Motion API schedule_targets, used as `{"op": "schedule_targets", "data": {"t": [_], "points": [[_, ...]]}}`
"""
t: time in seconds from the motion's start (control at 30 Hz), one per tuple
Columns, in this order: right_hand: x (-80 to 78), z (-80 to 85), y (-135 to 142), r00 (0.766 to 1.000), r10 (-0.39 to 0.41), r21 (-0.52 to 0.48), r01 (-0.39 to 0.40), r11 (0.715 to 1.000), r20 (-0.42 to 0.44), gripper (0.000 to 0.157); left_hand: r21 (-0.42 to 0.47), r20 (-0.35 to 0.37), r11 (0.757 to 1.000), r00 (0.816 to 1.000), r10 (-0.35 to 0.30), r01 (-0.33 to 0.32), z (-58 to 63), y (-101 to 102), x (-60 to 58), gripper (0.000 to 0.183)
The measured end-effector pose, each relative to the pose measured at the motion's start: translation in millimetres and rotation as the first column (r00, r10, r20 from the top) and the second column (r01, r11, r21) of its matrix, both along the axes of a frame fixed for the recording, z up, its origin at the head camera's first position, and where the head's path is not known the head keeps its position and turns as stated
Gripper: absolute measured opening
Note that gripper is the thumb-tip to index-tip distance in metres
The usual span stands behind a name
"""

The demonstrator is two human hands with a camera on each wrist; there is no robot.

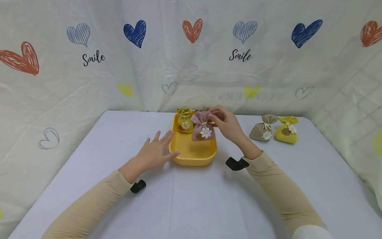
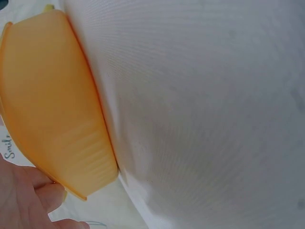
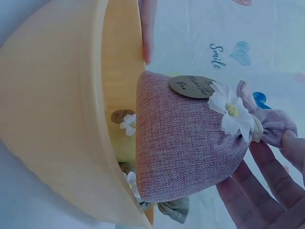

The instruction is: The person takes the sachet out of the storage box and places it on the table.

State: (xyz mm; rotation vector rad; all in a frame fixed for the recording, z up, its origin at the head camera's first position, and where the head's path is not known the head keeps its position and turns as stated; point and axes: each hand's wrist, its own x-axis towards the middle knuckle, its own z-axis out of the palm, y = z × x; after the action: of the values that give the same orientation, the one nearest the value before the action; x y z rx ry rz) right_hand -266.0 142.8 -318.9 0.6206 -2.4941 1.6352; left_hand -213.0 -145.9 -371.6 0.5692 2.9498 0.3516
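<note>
Pinching at the neck

I have the right hand pinching the mauve drawstring sachet above the yellow tray, presumably so its base hangs down. Left hand spread at the tray's left rim, likely steadying. Inside: olive-yellow sachet, gray sachet. Tabletop right: taupe sachet beside bright-yellow sachet.

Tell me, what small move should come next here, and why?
Probably lower the pink woven-cloth pouch into the bare near part of the yellow, rounded rectangular plastic tray. The person's right grip holds it by its gathered neck above the tray, a yellow cloth pouch already sits inside, and the left grip touches the tray's side.
</note>
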Motion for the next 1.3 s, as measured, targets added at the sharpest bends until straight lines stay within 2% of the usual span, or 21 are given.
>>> {"op": "schedule_targets", "data": {"t": [0.6, 1.1, 1.3], "points": [[11.6, 9.0, 31, 0.998, -0.038, 0.033, 0.040, 0.999, -0.052, 0.026, 0.006, -0.001, 1.000, 1.000, 0.002, -0.002, -2.6, 0, -1.1, 0.094], [18.4, 9.9, 54, 0.994, -0.079, -0.038, 0.076, 0.996, -0.072, 0.024, 0.013, -0.003, 1.000, 1.000, -0.004, 0.004, -4.3, -1, -1.5, 0.095], [21.6, 10.7, 66, 0.992, -0.102, -0.037, 0.099, 0.994, -0.075, 0.026, 0.009, 0.000, 1.000, 1.000, 0.003, -0.003, -5.0, -1, -1.8, 0.095]]}}
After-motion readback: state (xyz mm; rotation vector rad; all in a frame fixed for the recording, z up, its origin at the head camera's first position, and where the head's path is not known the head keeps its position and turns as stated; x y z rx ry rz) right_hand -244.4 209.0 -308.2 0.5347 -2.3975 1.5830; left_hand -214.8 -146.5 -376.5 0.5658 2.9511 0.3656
